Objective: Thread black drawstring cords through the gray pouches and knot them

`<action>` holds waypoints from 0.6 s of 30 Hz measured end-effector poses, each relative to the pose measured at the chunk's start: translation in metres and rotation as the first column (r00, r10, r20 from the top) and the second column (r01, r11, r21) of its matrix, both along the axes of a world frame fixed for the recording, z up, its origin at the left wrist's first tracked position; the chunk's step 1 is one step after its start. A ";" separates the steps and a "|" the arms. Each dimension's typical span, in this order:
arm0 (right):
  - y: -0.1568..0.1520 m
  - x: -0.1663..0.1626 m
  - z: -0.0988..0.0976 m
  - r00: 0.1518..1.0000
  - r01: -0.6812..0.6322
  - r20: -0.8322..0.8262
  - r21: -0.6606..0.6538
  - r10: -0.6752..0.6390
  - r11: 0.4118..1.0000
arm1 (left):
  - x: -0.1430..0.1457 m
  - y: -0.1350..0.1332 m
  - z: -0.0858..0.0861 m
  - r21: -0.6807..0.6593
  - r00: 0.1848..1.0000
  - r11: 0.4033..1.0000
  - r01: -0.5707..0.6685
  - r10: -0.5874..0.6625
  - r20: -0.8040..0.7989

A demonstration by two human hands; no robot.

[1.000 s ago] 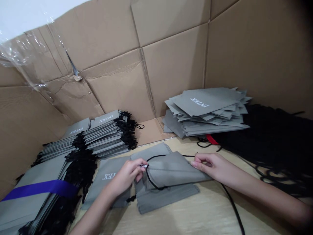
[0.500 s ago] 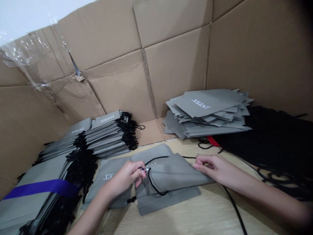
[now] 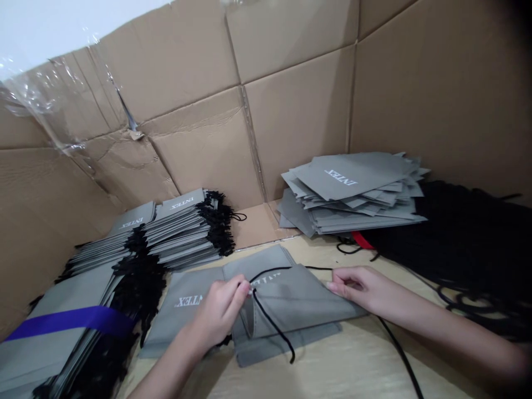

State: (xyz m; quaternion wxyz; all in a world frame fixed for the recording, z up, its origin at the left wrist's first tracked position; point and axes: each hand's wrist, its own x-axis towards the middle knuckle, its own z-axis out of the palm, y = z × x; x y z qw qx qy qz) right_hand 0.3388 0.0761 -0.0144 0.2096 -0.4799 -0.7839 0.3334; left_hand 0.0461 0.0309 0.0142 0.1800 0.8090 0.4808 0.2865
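Note:
A grey fabric pouch (image 3: 299, 302) lies folded on the wooden table in front of me, on top of other grey pouches. My left hand (image 3: 218, 316) is closed in a pinch at the pouch's left end, gripping a small metal threading tool with a black cord (image 3: 272, 327) trailing from it. The cord's loose end hangs down over the pouch. My right hand (image 3: 361, 288) pinches the pouch's right end where the cord enters the hem.
Stacks of grey INTEX pouches with black cords (image 3: 183, 227) lie at left, one bundle with a purple band (image 3: 70, 320). A loose pile of grey pouches (image 3: 353, 191) sits at back right beside a heap of black cord (image 3: 474, 244). Cardboard walls (image 3: 257, 100) enclose the table.
The left hand has drawn the tool and cord leftward out of the hem; the cord's loop has straightened and its free end now hangs lower over the pouch. The right hand has barely moved.

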 end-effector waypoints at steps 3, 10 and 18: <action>0.000 0.000 0.001 1.000 0.000 -0.006 0.023 0.000 1.000 | -0.002 0.008 -0.003 -0.038 0.942 0.992 -0.122 0.128 0.310; 0.002 0.004 -0.004 0.997 0.062 0.027 0.122 -0.066 0.991 | -0.019 0.041 -0.016 -0.192 0.776 0.914 -0.358 0.405 0.483; -0.001 0.004 -0.003 0.983 0.144 0.079 0.212 -0.163 0.967 | -0.016 0.028 -0.006 0.236 0.897 0.872 -0.428 0.377 0.232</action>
